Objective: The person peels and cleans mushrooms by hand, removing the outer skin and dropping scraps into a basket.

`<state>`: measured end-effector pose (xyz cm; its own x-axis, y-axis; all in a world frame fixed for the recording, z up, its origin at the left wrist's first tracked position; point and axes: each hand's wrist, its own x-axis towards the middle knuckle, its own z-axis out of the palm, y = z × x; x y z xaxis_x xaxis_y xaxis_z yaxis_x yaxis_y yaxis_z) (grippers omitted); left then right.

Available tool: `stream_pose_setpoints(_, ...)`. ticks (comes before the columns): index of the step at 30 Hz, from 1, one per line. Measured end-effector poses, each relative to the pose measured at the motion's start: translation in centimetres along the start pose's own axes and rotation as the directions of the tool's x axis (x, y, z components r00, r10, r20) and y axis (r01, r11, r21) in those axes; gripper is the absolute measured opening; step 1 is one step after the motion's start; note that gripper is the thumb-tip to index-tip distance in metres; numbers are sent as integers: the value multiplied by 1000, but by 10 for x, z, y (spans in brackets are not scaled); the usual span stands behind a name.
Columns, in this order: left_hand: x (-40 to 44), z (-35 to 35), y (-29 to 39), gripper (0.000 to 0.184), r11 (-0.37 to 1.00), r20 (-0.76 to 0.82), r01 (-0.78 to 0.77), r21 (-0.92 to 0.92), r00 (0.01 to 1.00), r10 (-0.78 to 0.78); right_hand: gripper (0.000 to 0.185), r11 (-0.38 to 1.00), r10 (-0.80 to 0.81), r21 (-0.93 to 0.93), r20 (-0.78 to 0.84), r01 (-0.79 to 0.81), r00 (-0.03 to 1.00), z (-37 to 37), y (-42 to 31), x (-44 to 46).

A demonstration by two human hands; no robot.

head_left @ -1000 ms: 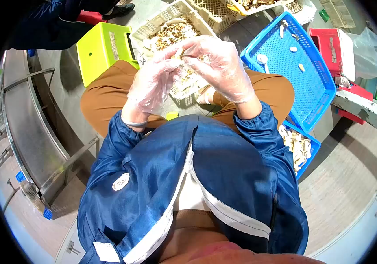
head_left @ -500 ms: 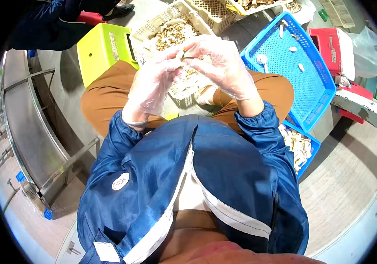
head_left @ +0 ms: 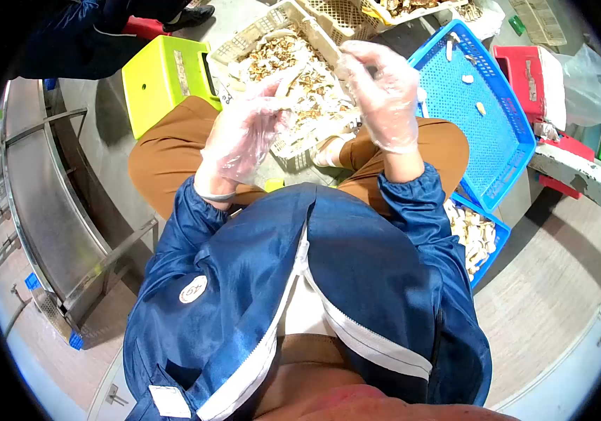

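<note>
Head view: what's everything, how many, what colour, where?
Perforated plastic crates: at least two, cream, top centre
Large perforated plastic tray: one, blue, upper right
Plastic tray of pale pieces: one, blue, centre right
Boxy plastic stool: one, lime, upper left
Plastic stool: one, red, upper right
Long metal table: one, grey, left
Another person: one, dark-clothed, top left
Cloth jacket: one, blue, lower centre
Trousers: one pair, brown, centre
Left hand, right hand: two, clear-gloved, centre
</note>
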<state>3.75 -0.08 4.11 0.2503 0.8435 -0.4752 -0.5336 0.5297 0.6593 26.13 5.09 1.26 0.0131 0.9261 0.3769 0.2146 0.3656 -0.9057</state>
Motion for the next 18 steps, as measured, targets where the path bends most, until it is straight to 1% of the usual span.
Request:
stream_pose_setpoints(1,1,-2,0,54,999,11,7,-33,1000,-6,10,999,-18,-27,-69,16,997,-1,12,0)
stream_pose_setpoints(3,2,-11,-1,54,995,29,20,-97,999,-17,11,991,-85,-100,-5,85,996,-9,9,4)
stream_pose_setpoints(4,3,-16,-2,54,983,74,40,-182,997,-27,11,988,-119,-91,56,124,991,-9,4,6)
stream_pose_setpoints(6,7,-22,-3,53,971,120,73,-226,992,-47,12,978,-184,-67,175,198,967,-8,-7,8)
stream_pose_setpoints(9,8,-19,-4,49,939,187,106,-328,981,-46,15,987,-155,82,281,137,947,0,-10,7)
stream_pose_setpoints(10,8,-18,-5,46,923,208,115,-367,977,-39,17,982,-183,93,302,162,935,2,-9,8)
stream_pose_setpoints(13,11,-22,-8,39,936,146,108,-335,987,-62,16,989,-126,129,415,78,901,0,-10,9)
stream_pose_setpoints(14,10,-19,-11,36,964,35,62,-258,998,-55,17,988,-124,132,415,75,901,0,-13,9)
stream_pose_setpoints(17,11,-27,-12,33,978,116,69,-197,992,-47,15,984,-179,105,488,145,854,-3,-9,9)
stream_pose_setpoints(18,8,-18,-9,33,982,35,82,-171,996,-77,14,979,-204,120,491,167,847,-3,-8,8)
